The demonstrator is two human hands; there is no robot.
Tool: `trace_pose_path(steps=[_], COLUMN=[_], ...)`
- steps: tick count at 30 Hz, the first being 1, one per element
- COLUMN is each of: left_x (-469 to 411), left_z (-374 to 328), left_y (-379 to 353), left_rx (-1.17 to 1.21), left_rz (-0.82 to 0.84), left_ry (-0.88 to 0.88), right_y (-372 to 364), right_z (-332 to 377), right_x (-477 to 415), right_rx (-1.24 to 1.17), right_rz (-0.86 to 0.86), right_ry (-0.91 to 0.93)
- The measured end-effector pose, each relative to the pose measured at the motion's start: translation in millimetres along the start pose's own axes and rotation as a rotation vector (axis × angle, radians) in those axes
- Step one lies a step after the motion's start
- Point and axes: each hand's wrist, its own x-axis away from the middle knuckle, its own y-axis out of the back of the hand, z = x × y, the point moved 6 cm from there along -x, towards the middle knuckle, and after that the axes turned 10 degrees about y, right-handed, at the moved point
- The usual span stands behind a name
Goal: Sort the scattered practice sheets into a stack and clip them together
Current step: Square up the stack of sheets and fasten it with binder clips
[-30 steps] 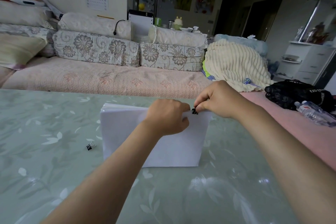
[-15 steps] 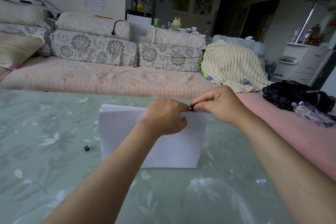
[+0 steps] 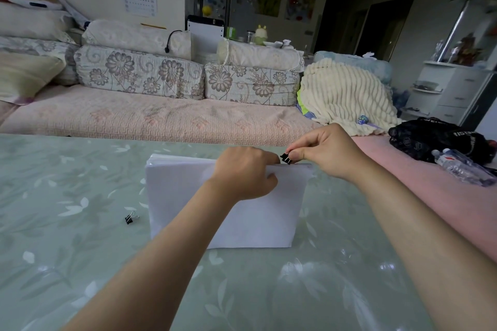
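Head view: your left hand [image 3: 246, 173] grips the stack [image 3: 269, 223] on the worktop [image 3: 80, 263]; your right hand [image 3: 326, 152] pinches the clip [image 3: 286, 158] at its far edge. Release early and loose sheets may slip out.

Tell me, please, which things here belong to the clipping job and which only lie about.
Job: paper stack, held by the left hand; black binder clip, pinched by the right hand at its top edge; possibly the spare clip on the table.
Lying about: water bottle, black bag, cream blanket.
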Motion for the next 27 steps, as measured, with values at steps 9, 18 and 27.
trace_pose_path(steps=[9, 18, 27], left_x=[-2.8, -4.9, -6.6], left_z=[1.7, 1.2, 3.9], left_y=[1.5, 2.6, 0.1], left_rx=[0.047, 0.067, 0.088], left_rz=[0.045, 0.064, 0.108], left_ry=[0.07, 0.068, 0.081], right_y=[-7.9, -8.4, -10.1], right_z=[-6.2, -4.7, -3.8], right_x=[5.5, 8.6, 7.4], right_rx=[-0.014, 0.024, 0.097], right_rz=[-0.039, -0.075, -0.08], right_ry=[0.013, 0.05, 0.077])
